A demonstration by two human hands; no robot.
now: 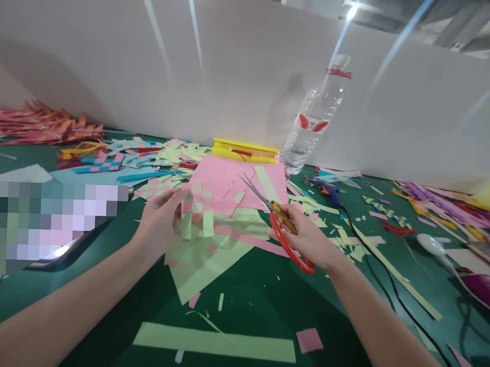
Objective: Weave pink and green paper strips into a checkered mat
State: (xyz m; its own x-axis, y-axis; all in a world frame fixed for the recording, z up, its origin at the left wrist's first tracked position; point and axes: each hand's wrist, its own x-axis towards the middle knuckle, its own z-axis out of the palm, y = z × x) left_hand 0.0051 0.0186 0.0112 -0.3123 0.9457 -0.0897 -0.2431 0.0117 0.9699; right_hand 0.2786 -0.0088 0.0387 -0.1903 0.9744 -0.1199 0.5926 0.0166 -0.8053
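In my left hand (163, 218) I hold a small woven piece of pink and green paper strips (198, 200), pinched at its left edge, with two green strip ends hanging down. My right hand (302, 231) grips a pair of scissors (281, 227) with red and yellow handles. Their blades are slightly apart and point up and left, a short way right of the woven piece. Beneath both lie pink paper sheets (223, 177) and a light green sheet (210, 270) on the green table.
A tilted plastic bottle (311, 121) leans by the white wall. To the right are a blue glue gun (327, 190) with a black cord and a white spoon (431, 244). Paper scraps (145, 153) lie about; a long green strip (215, 342) is in front. A blurred-out device (62, 225) sits left.
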